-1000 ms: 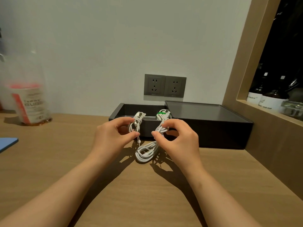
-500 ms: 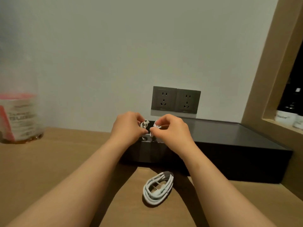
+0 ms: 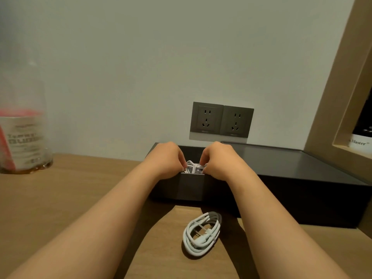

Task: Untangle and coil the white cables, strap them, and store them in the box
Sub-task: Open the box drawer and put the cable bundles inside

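Both forearms are stretched forward over the bench [image 3: 80,188]. The left hand [image 3: 168,158] and right hand [image 3: 218,160] are held knuckles-up, with fingers curled down and pinching a white cable bundle [image 3: 194,167] inside the open black box [image 3: 191,186] at the bench's back edge. A coiled white cable [image 3: 201,232] is laid just in front of the box.

Hidden behind the left hand [image 3: 167,158] and right hand [image 3: 219,160]: most of the cable [image 3: 194,167] in the box [image 3: 191,186], with only a few white loops showing between them. Fingers [image 3: 181,165] curled down onto those loops, tips out of sight. Box interior mostly screened by hands and near wall; cannot tell what else lies inside. Blurred and cut off at the left edge: jar [image 3: 22,141], label unreadable. Cut off at the right edge: bottle [image 3: 360,137], label mostly lost. Too small to tell: plug ends on the coil [image 3: 202,233] on the desk [image 3: 80,198].
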Demonstrator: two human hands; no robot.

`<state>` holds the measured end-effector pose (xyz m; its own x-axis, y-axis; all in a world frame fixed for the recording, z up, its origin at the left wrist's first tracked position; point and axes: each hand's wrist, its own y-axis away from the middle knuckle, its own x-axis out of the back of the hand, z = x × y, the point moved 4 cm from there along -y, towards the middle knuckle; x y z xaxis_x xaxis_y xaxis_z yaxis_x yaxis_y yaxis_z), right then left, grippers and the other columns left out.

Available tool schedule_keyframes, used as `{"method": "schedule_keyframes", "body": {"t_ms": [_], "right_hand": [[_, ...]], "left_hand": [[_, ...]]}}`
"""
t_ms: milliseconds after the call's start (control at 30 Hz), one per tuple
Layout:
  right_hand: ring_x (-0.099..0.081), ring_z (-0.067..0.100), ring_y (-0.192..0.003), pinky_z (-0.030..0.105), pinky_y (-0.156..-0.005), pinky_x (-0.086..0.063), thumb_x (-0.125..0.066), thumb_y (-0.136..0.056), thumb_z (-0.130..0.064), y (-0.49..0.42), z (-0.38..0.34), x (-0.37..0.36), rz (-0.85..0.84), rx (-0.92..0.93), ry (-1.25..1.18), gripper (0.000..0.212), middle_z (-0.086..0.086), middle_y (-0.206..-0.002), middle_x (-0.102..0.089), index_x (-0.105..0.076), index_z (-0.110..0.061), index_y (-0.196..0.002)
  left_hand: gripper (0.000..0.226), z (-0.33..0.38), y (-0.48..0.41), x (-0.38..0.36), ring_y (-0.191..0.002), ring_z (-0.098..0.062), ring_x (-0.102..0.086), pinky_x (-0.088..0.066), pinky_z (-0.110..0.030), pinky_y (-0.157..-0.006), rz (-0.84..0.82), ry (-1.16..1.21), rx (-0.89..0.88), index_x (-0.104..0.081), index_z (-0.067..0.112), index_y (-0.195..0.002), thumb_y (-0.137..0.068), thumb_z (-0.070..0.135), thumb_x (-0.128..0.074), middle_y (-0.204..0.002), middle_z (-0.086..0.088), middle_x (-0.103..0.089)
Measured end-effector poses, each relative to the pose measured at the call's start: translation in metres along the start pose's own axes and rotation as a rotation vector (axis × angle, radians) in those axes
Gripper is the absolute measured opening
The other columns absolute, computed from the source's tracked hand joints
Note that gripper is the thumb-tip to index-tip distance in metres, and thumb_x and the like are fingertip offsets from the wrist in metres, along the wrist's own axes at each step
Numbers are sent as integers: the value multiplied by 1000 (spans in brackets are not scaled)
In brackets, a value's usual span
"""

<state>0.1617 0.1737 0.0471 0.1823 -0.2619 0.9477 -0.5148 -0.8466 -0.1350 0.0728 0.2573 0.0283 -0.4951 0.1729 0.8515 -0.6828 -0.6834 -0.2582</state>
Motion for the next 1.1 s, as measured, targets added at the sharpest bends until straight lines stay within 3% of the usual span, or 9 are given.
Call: {"method": "schedule_keyframes", "body": {"t_ms": [200, 367, 533, 633, 767, 833, 900, 967, 1100], "right_hand": [[-51, 22, -75, 30, -65, -44, -55, -87, -4, -2, 3, -6, 91, -54, -12, 5, 9, -80, -52, -56, -7, -90], [-59, 28, -90, 39, -80, -50, -54, -90, -16, 0, -1, -14, 28, -58, -10, 11, 11, -91, -55, -55, -8, -98], [-52, 24, -77, 31, -68, -46, -50, -92, -12, 2, 0, -6, 70, 7, 36, 12, 8, -79, -51, -52, -6, -82], [-59, 24, -80, 32, -69, -50, -46, -93, -12, 10, 4, 5, 167, 36, -4, 18, 9, -89, -60, -62, -7, -98], [-57, 24, -90, 38, -78, -51, -43, -95, -20, 34, 11, 17, 363, 85, 21, 23, 7, -98, -63, -63, -11, -101], [-54, 21, -96, 36, -82, -48, -41, -95, -25, 48, 15, 14, 461, 111, 67, 26, 3, -100, -64, -63, -14, -103], [-53, 20, -97, 33, -82, -44, -45, -93, -25, 65, 23, 6, 602, 118, 91, 22, 0, -100, -63, -63, -16, -101], [-58, 23, -93, 36, -80, -46, -62, -82, -17, 82, 31, -4, 698, 134, 105, 12, 2, -95, -65, -67, -14, -92], [-63, 28, -92, 42, -81, -49, -77, -66, -10, 99, 42, -10, 774, 136, 91, 22, 6, -95, -68, -71, -14, -87]], "left_hand": [[26, 5, 2, -4, -104, -16, -57, -46, -25, -86, -76, -46, -7, -70, 19, -105, -94, 8, -49, -116, -2, -64], [33, 8, 3, -9, -113, -16, -54, -41, -26, -92, -170, -38, -2, -65, 19, -116, -96, 7, -42, -125, -1, -60], [39, 8, 4, -7, -118, -17, -52, -41, -28, -98, -182, -68, -8, -63, 20, -120, -95, 3, -39, -131, -1, -57], [36, 11, 12, 0, -111, -16, -54, -43, -26, -91, -77, -72, 0, -60, 21, -123, -95, 8, -41, -126, -1, -59], [29, 15, 37, 18, -103, -15, -54, -47, -29, -86, 240, -53, -66, -64, 23, -113, -94, 15, -44, -112, 2, -61], [24, 20, 58, 19, -97, -9, -50, -45, -25, -82, 299, -26, -132, -63, 25, -109, -93, 17, -46, -102, 8, -54], [17, 28, 81, 13, -92, -3, -48, -44, -18, -80, 254, 20, -208, -60, 29, -103, -93, 21, -49, -100, 13, -47], [10, 33, 103, 2, -95, 0, -47, -45, -17, -84, 124, 68, -262, -57, 34, -100, -91, 31, -53, -105, 16, -45], [28, 35, 126, -22, -111, 0, -41, -43, -23, -96, -155, 25, -230, -54, 40, -110, -84, 48, -59, -120, 18, -41]]}}
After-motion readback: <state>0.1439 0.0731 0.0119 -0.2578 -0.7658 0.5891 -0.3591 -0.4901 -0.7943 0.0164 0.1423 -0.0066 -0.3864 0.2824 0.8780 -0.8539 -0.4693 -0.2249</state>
